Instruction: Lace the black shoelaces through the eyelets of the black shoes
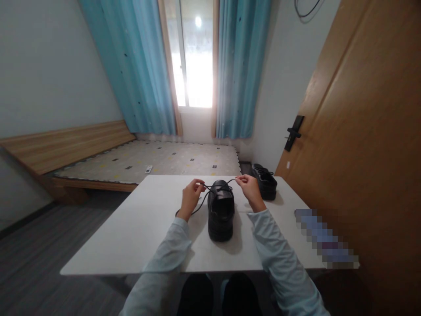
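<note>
A black lace-up shoe (pixel 221 219) stands on the white table (pixel 141 237), its heel towards me and its toe pointing away. My left hand (pixel 191 196), just left of the shoe, pinches a dark shoelace (pixel 201 202); part of that lace hangs in a loop down beside my wrist. On the other side, my right hand (pixel 249 188) pinches a lace between thumb and fingertips. Both laces run from the shoe's upper front out to my fingers. A second black shoe (pixel 265 182) with laces sits farther back, beyond my right hand.
A blurred-out bluish item (pixel 324 239) lies along the table's right edge. Close on the right is a wooden door (pixel 365 131) with a black handle (pixel 294 133). Behind the table stands a low bed (pixel 184 158) with a small white object (pixel 148 169) on it.
</note>
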`<state>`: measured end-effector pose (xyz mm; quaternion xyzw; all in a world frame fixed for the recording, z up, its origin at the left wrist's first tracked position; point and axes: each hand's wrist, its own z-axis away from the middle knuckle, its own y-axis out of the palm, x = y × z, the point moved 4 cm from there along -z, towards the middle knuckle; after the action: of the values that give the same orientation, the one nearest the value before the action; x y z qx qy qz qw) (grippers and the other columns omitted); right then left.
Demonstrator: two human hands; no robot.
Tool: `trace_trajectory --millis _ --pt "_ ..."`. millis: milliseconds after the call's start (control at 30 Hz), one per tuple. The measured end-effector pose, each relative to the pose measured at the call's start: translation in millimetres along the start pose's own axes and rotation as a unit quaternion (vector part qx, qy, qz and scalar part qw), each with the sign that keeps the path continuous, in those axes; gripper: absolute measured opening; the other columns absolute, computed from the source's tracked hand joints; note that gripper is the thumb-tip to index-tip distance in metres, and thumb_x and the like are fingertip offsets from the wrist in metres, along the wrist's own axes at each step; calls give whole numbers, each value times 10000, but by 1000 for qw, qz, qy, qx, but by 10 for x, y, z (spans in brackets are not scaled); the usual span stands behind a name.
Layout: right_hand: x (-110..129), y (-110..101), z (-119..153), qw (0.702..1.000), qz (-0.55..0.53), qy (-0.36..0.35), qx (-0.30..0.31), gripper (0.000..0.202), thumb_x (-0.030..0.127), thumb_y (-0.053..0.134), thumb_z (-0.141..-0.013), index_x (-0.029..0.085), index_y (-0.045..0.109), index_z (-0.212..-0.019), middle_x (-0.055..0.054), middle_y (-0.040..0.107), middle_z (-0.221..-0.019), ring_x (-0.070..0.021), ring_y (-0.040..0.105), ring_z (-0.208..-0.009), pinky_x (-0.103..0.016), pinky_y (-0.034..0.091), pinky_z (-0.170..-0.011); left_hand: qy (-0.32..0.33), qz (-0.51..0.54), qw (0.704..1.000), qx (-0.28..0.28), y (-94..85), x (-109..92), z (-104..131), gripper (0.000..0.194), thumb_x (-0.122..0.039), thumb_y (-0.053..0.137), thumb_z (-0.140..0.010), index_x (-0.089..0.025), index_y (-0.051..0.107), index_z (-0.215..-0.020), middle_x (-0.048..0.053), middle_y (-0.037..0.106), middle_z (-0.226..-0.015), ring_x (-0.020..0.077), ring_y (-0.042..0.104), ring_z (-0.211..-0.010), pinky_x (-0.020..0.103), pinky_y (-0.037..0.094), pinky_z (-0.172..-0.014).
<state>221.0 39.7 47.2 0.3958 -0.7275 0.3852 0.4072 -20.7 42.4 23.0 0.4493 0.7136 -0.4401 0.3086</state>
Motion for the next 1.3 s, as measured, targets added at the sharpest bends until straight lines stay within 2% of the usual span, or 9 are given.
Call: trace_trajectory --millis 100,200,333,500,733,900,1033,1167,1300 --pt "-8 -59 -23 998 -53 22 -8 254 403 641 -654 156 630 -712 -70 677 -705 -193 618 -674 -303 470 -606 27 74 997 22 53 -55 -2 163 -224 529 -771 -185 625 -897 50 708 -880 177 662 -872 317 496 -814" --pt "8 -105 -32 993 -110 32 -14 307 445 656 -626 154 603 -710 -63 661 -723 -172 605 -670 -280 458 -584 33 133 989 51 76 -127 8 216 -189 518 -738 -166 643 -913 77 696 -1005 187 640 -948 355 477 -889" --pt "16 -152 -35 988 -143 48 -20 322 445 673 -611 154 588 -721 -55 654 -743 -160 608 -677 -259 453 -571 22 175 982 64 69 -229 51 218 -247 550 -756 -152 641 -929 86 700 -991 196 631 -969 368 448 -925" --pt "14 -170 -41 985 -162 48 -25 328 442 696 -612 156 584 -726 -41 659 -745 -141 610 -654 -244 458 -563 -17 222 972 78 96 -234 83 363 -341 625 -752 -165 550 -1061 60 702 -896 179 643 -909 319 467 -843" --pt "9 -226 -70 978 -195 43 -56 294 402 708 -634 158 578 -733 -22 651 -737 -125 617 -642 -227 473 -550 10 99 993 67 133 -120 44 388 -398 618 -757 -156 588 -1059 2 631 -710 131 603 -682 239 461 -637" --pt "22 -277 -77 965 -250 44 -61 243 336 709 -655 157 569 -743 -20 663 -773 -106 621 -629 -215 494 -548 31 -23 996 81 183 -41 28 293 -412 597 -779 -189 691 -944 49 707 -817 173 641 -758 293 494 -719" --pt "52 -286 -73 956 -286 42 -59 222 305 707 -683 161 547 -741 -16 673 -768 -103 631 -627 -215 507 -557 39 -26 996 80 207 -18 27 244 -391 582 -792 -189 703 -853 52 719 -870 183 653 -811 318 515 -771" --pt "69 -322 -74 950 -302 28 -77 214 316 683 -725 177 524 -758 -10 684 -759 -103 638 -623 -212 514 -554 49 -25 997 56 204 -15 29 221 -366 586 -792 -182 693 -851 57 688 -872 171 648 -785 307 536 -735" --pt "50 -399 -109 940 -328 27 -95 208 315 663 -746 186 506 -787 -5 694 -754 -106 650 -616 -216 522 -554 60 -29 996 58 215 -15 33 222 -361 564 -809 -186 692 -856 56 638 -887 159 640 -786 297 545 -726"
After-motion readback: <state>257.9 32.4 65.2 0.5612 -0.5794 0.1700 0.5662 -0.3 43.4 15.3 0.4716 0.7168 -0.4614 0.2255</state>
